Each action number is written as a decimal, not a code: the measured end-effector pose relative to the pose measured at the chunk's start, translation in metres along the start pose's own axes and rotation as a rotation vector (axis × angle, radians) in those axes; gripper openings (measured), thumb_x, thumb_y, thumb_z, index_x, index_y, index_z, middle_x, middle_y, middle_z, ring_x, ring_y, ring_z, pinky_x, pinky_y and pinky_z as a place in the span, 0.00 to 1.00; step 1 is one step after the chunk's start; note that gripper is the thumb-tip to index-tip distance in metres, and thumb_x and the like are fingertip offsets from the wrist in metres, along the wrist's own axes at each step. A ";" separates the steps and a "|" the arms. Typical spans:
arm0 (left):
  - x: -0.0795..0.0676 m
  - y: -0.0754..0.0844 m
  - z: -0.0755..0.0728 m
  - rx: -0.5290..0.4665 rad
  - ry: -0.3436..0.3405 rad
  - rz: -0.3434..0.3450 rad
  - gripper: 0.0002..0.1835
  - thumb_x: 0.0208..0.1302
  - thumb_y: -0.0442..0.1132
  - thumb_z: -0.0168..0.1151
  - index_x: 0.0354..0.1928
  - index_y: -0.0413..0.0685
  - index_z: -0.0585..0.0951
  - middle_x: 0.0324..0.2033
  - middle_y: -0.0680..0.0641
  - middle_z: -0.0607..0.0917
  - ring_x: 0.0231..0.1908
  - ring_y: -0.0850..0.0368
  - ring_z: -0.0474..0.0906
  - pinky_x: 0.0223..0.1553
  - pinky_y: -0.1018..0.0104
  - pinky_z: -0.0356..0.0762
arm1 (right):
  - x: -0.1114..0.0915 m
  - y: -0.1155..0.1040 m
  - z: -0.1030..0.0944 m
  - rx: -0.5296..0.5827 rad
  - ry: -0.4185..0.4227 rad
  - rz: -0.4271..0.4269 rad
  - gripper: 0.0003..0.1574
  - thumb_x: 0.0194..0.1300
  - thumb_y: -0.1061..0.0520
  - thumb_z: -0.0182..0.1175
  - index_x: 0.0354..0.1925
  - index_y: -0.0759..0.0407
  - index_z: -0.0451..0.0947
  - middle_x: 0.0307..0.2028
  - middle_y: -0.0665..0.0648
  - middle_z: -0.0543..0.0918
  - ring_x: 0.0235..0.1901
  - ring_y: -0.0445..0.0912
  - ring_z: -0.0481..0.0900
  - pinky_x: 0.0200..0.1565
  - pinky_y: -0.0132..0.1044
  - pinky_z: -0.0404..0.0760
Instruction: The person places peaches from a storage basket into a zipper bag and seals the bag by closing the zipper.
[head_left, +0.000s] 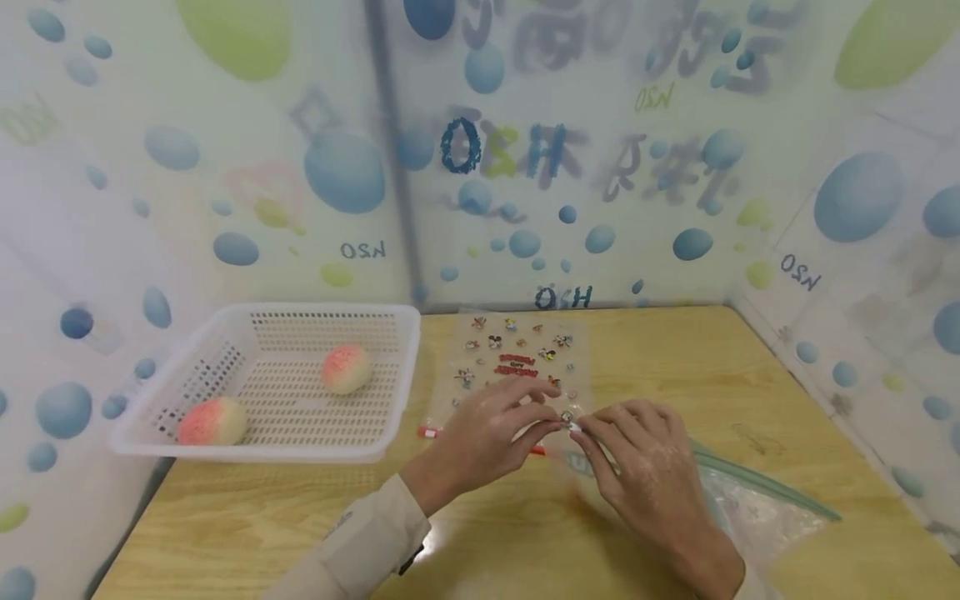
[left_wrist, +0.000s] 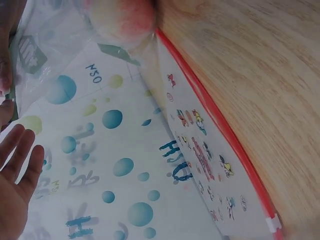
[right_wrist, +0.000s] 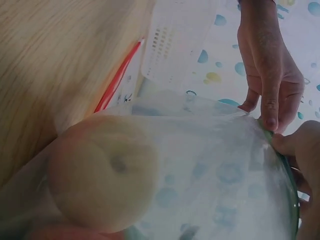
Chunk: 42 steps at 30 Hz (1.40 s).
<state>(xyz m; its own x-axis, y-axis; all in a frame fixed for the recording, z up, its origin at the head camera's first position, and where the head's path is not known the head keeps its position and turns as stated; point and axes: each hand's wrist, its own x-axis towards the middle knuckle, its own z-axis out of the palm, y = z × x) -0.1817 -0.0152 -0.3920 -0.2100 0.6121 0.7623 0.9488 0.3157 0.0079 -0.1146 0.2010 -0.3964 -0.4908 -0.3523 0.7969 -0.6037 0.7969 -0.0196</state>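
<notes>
A clear zip bag (right_wrist: 215, 175) with a green closure hangs between the hands. Thumb and index finger of my left hand (head_left: 491, 429) pinch its green top edge (right_wrist: 267, 131), the other fingers held loosely away. Close beside it, my right hand (head_left: 645, 467) grips the same edge between thumb and fingers. Through the plastic in the right wrist view shows a pale peach (right_wrist: 105, 172) with a pink flank, and reddish skin below it. The left wrist view shows the bag's pinkish peach (left_wrist: 122, 20) and green printed label (left_wrist: 32, 55).
A white perforated basket (head_left: 405, 375) on the wooden table's left side holds two peaches, one at the front left (head_left: 212, 421), one at the right (head_left: 347, 369). A cartoon-printed bag (head_left: 517, 333) with a red zip lies behind the hands. Another green-zipped bag (head_left: 772, 508) lies at the right.
</notes>
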 end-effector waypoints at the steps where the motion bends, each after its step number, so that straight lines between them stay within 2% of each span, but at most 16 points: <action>1: 0.000 0.000 0.000 -0.002 -0.001 0.003 0.06 0.62 0.36 0.73 0.40 0.45 0.87 0.50 0.48 0.83 0.43 0.59 0.83 0.49 0.72 0.78 | 0.000 0.000 0.001 0.002 0.024 -0.012 0.30 0.79 0.41 0.49 0.37 0.60 0.89 0.34 0.53 0.85 0.39 0.55 0.80 0.45 0.56 0.72; 4: -0.002 0.001 0.000 -0.022 -0.012 0.010 0.06 0.63 0.33 0.72 0.40 0.42 0.86 0.50 0.46 0.83 0.47 0.58 0.82 0.52 0.72 0.77 | -0.001 0.001 0.002 0.013 0.091 -0.042 0.28 0.79 0.43 0.52 0.35 0.60 0.88 0.33 0.54 0.85 0.38 0.56 0.80 0.44 0.58 0.70; 7: -0.004 0.001 0.000 -0.034 -0.019 0.016 0.05 0.62 0.31 0.72 0.40 0.41 0.86 0.50 0.46 0.83 0.50 0.57 0.81 0.56 0.71 0.75 | -0.002 0.001 0.002 0.025 0.121 -0.052 0.27 0.78 0.44 0.53 0.35 0.60 0.88 0.32 0.54 0.85 0.37 0.56 0.80 0.44 0.59 0.69; 18: -0.005 0.005 0.002 -0.094 0.014 -0.021 0.08 0.55 0.31 0.71 0.36 0.45 0.81 0.48 0.47 0.82 0.52 0.57 0.79 0.57 0.71 0.74 | -0.003 -0.001 0.001 0.030 0.147 -0.087 0.27 0.77 0.45 0.54 0.33 0.61 0.89 0.31 0.53 0.85 0.35 0.54 0.80 0.44 0.60 0.66; 24: -0.003 0.007 0.001 -0.080 0.003 -0.016 0.01 0.62 0.34 0.66 0.34 0.47 0.84 0.45 0.49 0.83 0.50 0.58 0.79 0.56 0.72 0.75 | -0.004 -0.001 -0.001 0.035 0.152 -0.097 0.26 0.77 0.46 0.54 0.33 0.61 0.89 0.31 0.53 0.84 0.34 0.53 0.79 0.45 0.61 0.65; 30: -0.001 0.008 -0.001 -0.031 -0.004 -0.012 0.01 0.61 0.35 0.66 0.32 0.49 0.85 0.41 0.53 0.83 0.47 0.60 0.78 0.53 0.72 0.76 | -0.007 -0.001 -0.004 0.043 0.137 -0.093 0.28 0.79 0.46 0.52 0.32 0.62 0.88 0.30 0.53 0.84 0.34 0.53 0.78 0.47 0.61 0.63; 37: -0.002 0.011 0.001 -0.081 -0.015 -0.036 0.06 0.58 0.36 0.71 0.38 0.47 0.86 0.46 0.51 0.83 0.50 0.60 0.78 0.55 0.71 0.75 | -0.008 -0.001 -0.003 0.032 0.152 -0.110 0.27 0.78 0.47 0.53 0.33 0.62 0.88 0.31 0.53 0.84 0.33 0.53 0.79 0.47 0.62 0.62; 42: -0.001 0.012 0.002 -0.069 -0.032 -0.025 0.02 0.63 0.37 0.65 0.35 0.49 0.86 0.45 0.51 0.83 0.48 0.60 0.78 0.51 0.72 0.77 | -0.008 0.000 -0.005 0.027 0.150 -0.113 0.27 0.79 0.47 0.52 0.33 0.62 0.88 0.31 0.53 0.84 0.33 0.52 0.79 0.47 0.62 0.62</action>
<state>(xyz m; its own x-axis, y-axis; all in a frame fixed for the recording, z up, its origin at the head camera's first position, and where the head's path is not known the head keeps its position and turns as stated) -0.1707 -0.0103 -0.3940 -0.2406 0.6276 0.7404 0.9568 0.2815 0.0723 -0.1073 0.2060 -0.4001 -0.3208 -0.3601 0.8760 -0.6676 0.7420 0.0605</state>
